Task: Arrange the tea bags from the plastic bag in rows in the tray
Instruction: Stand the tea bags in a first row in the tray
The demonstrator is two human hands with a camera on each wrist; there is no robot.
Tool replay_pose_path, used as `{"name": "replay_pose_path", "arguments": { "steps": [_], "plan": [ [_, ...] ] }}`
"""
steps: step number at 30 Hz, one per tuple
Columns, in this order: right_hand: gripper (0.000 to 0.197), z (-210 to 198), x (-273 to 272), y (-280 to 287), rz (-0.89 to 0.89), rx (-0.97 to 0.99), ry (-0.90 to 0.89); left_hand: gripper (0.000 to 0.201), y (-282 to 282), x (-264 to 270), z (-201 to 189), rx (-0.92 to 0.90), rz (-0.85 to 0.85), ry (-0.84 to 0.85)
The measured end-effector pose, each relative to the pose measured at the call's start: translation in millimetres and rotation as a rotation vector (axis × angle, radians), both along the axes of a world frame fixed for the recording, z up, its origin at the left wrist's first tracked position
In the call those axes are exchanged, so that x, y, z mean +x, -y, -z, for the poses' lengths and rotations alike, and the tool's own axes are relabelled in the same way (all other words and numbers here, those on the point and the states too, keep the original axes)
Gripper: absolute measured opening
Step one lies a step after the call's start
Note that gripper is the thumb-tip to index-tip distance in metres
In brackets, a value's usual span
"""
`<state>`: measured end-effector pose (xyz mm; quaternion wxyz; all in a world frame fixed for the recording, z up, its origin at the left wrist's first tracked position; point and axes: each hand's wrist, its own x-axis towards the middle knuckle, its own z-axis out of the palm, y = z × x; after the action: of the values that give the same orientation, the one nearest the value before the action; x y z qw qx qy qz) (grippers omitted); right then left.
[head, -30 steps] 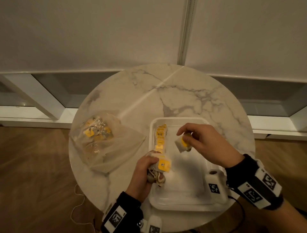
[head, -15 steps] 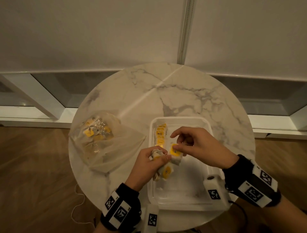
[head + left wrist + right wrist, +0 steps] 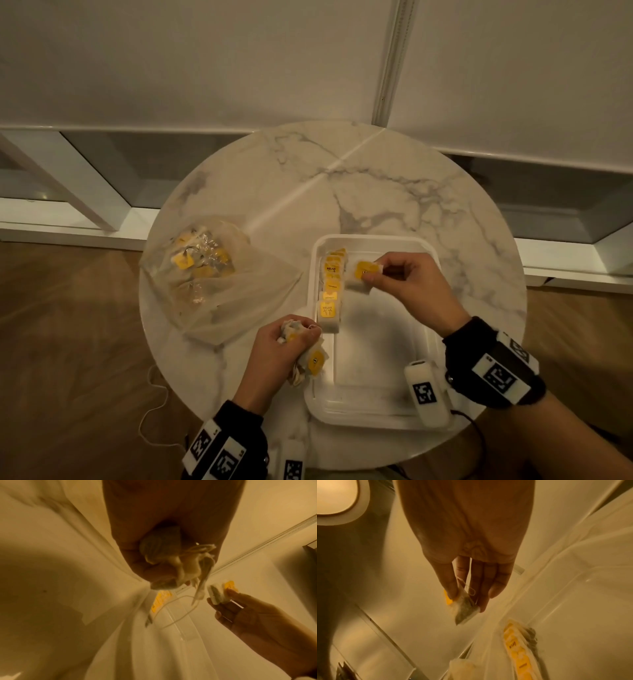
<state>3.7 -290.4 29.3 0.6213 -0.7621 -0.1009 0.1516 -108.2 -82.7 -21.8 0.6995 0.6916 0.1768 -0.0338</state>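
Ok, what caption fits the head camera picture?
Right hand carries one tea bag over the tray; left hand holds a bunch.

Glossy marble table, translucent plastic tray.

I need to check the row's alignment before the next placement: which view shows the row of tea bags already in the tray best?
The head view: the row of tea bags runs whole along the tray's left wall. The right wrist view catches part of it at an angle; the left wrist view shows only one yellow tag.
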Motion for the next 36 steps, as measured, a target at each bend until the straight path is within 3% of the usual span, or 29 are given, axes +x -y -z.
{"name": "replay_pose_path", "arguments": {
  "steps": [3, 8, 13, 15, 19, 21, 25, 28, 33, 36],
  "plan": [
    [0.010, -1, 6, -1, 0.019, -0.020, -0.009, 0.010, -3, -4, 4, -0.001, 0.020, -0.015],
    [0.018, 36, 0, -12, -0.276, -0.425, -0.149, 0.027, -7, -10, 15, 0.068, 0.044, -0.032],
    [0.012, 61, 0, -31, -0.326, -0.505, -0.323, 0.012, -3, -11, 19, 0.134, 0.095, -0.028],
    [0.018, 66, 0, -36, -0.302, -0.491, -0.352, 0.009, -3, -10, 19, 0.159, 0.097, -0.020],
    [0.021, 72, 0, -43, -0.267, -0.502, -0.317, 0.006, -2, -9, 22, 0.152, 0.095, -0.008],
    [0.016, 74, 0, -45, -0.255, -0.567, -0.227, 0.015, -1, -9, 23, 0.150, 0.100, -0.002],
    [0.037, 75, 0, -44, -0.243, -0.703, -0.103, 0.020, 0, -7, 25, 0.151, 0.105, -0.001],
    [0.033, 73, 0, -43, -0.232, -0.706, -0.141, 0.022, 0, -6, 27, 0.144, 0.113, 0.004],
    [0.022, 68, 0, -40, -0.175, -0.548, -0.304, 0.025, -2, -5, 30, 0.128, 0.115, 0.004],
    [0.025, 69, 1, -40, -0.149, -0.485, -0.369, 0.026, -2, -4, 31, 0.142, 0.126, 0.000]
  ]
}}
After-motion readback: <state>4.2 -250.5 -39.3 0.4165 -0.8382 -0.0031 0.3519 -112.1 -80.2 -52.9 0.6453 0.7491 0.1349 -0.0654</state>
